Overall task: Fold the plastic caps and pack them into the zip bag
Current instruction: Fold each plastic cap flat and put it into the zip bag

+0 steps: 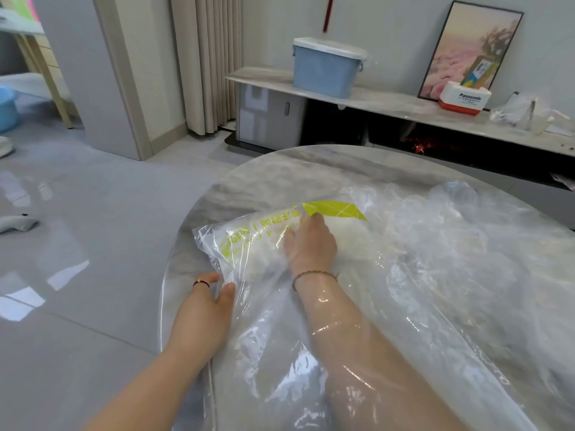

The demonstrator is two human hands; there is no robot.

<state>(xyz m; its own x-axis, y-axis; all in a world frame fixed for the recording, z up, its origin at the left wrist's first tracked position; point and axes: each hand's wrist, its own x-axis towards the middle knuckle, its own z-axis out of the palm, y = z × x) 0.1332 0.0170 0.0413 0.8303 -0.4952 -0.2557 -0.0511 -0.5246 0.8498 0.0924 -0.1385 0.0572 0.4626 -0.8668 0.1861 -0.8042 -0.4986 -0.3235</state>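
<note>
**Arm Deep in the Bag**

My right hand (311, 241) lies inside the zip bag (242, 244) on the table (199, 194), fingers flat on the folded caps (345, 234). My left hand (205, 306) pinches the bag's near edge. The bag's yellow-green print is unreadable; a box (465, 98) reads "Panasonic".

The zip bag (249, 241) is laid on the counter (280, 169), toward its left edge. The right hand (311, 244) is placed inside it, the left hand (205, 312) at its near-left corner. Plastic caps (451, 231) are heaped to the right; a shelf (389, 104) is set behind.
</note>
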